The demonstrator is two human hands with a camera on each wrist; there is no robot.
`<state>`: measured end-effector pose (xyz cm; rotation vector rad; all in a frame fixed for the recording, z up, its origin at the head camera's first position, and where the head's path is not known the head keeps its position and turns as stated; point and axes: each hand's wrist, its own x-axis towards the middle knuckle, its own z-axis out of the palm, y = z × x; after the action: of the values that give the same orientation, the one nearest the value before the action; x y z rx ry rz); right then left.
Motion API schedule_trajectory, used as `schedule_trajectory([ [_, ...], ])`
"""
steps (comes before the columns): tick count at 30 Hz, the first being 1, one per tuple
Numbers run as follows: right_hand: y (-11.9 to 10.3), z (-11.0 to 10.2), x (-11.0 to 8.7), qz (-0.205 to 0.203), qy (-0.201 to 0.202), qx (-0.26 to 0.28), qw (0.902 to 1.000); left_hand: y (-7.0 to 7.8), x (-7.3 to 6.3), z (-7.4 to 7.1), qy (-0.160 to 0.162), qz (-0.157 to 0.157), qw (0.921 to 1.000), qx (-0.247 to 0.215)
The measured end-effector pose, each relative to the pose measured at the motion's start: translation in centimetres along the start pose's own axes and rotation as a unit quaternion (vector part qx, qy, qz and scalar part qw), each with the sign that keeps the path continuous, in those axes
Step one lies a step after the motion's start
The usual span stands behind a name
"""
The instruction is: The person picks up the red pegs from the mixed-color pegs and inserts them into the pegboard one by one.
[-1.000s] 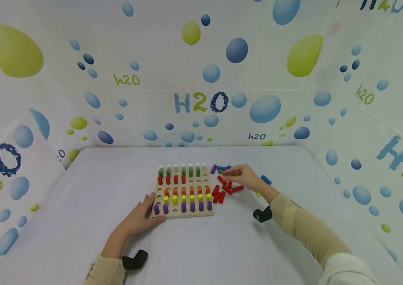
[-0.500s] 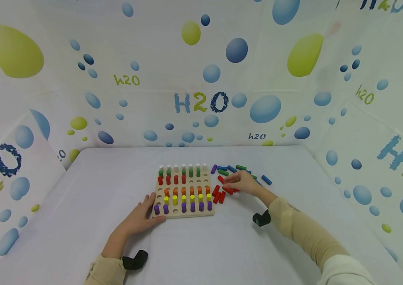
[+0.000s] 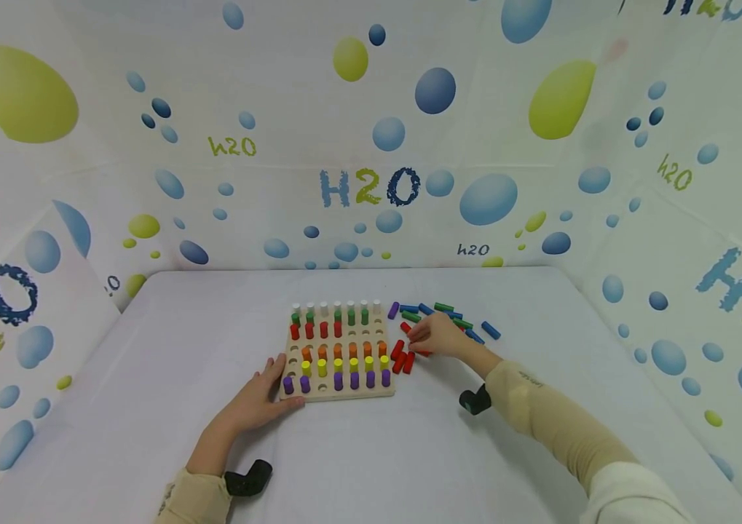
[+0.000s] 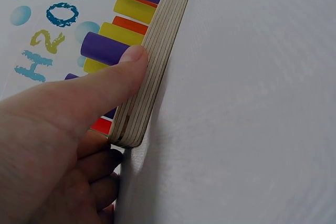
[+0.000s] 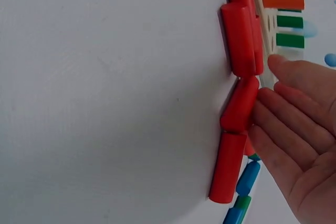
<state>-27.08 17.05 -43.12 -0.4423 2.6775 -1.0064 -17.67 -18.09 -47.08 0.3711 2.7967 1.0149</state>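
Right hand has shifted nearer, uncovering green pegs and blue pegs, and now I've got its fingers nearly straight beside the loose red pegs, thumb apart, nothing seen in its grasp; contact I can't tell. Board unchanged, so its red row stays at four, with holes bare. Those loose reds: smooth, plain cylinders, lying on the tabletop just right of the board. Left hand grips the board's near left corner.
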Motion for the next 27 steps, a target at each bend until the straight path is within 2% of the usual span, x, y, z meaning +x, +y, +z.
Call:
schedule_trajectory([
  [5, -0.3, 0.4, 0.2, -0.019, -0.006, -0.06, 0.998, 0.0, 0.0, 0.0, -0.001, 0.001, 1.0, -0.002],
  [10, -0.7, 0.4, 0.1, -0.039, -0.014, -0.127, 0.9911, 0.0, 0.0, 0.0, 0.0, 0.004, 1.0, -0.002],
  [16, -1.2, 0.3, 0.2, -0.015, -0.032, -0.177, 0.9835, -0.1, 0.0, 0.1, -0.002, 0.005, 1.0, -0.002],
  [22, -2.0, 0.7, 0.2, -0.022, -0.043, -0.248, 0.9675, 0.1, -0.1, 0.0, -0.004, 0.0, 1.0, -0.002],
  [27, -2.5, 1.0, 0.2, -0.014, -0.044, -0.271, 0.9616, 0.2, -0.1, -0.1, -0.004, 0.002, 1.0, 0.0],
])
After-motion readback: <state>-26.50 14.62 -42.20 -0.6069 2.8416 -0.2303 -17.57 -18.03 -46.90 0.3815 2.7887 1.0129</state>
